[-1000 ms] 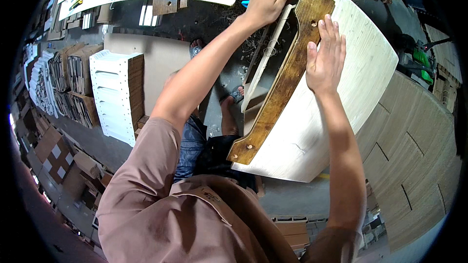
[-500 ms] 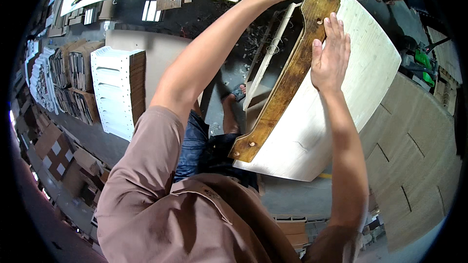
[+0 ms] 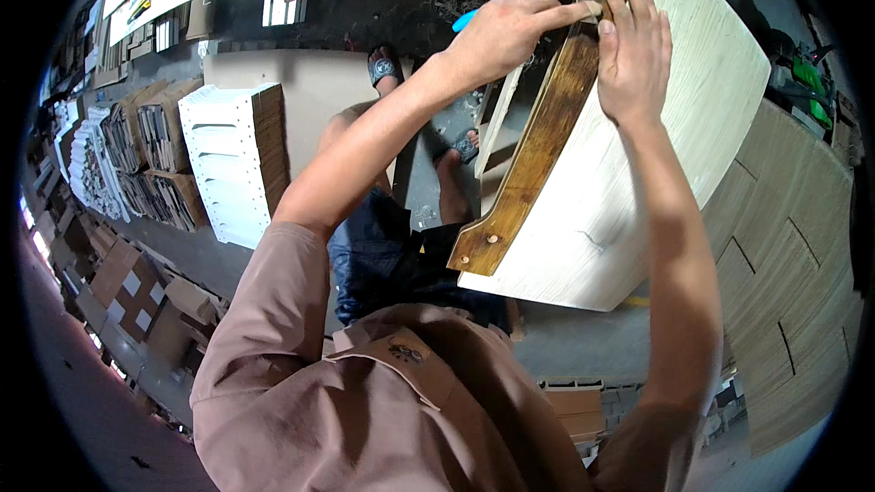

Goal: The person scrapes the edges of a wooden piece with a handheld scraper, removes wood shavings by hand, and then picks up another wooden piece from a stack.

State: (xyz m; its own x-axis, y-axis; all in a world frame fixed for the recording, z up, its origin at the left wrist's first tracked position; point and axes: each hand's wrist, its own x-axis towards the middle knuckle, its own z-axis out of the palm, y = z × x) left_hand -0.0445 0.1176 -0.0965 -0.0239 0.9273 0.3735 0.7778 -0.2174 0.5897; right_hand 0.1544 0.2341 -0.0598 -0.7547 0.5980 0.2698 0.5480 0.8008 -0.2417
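My left hand (image 3: 510,32) is closed around a tool whose blue end (image 3: 464,21) sticks out behind the fist; the rest of it is hidden. The index finger stretches to the edge of a brown-stained wooden template board (image 3: 547,137) with a scalloped edge and round holes near its ends. Beneath the board lies a pale wooden panel (image 3: 674,128) with a curved outer edge, its near edge beside the board's lower end. My right hand (image 3: 635,68) rests flat, fingers extended, over the board's upper part and the panel.
Narrow wooden strips (image 3: 510,96) stand beside the board's left side. A white stack of notched panels (image 3: 228,164) is on the floor at left, next to brown bundles (image 3: 164,128). A yellow-and-black cutter (image 3: 140,7) lies on a white board at upper left. Large brown sheets (image 3: 784,282) lie at right.
My left hand has come down and nearer along the board's edge, the blue end moving with it. The right hand stays flat on the board. The whole view has shifted slightly.
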